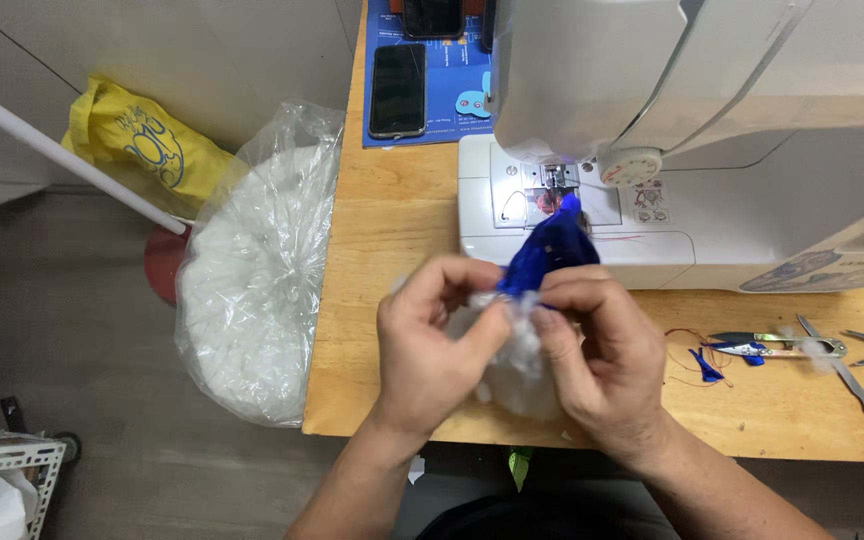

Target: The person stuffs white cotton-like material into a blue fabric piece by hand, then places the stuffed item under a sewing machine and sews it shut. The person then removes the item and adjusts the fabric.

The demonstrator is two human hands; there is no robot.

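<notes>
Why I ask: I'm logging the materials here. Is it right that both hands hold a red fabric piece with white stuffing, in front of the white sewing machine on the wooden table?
Not quite: the fabric piece is blue, not red, as the head view shows. The left hand and right hand do hold it with white stuffing, in front of the white sewing machine on the wooden table.

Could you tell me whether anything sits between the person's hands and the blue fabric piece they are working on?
Nothing visible does. The left hand and right hand already pinch the small shiny blue fabric piece, with white fluffy stuffing between the palms.
</notes>
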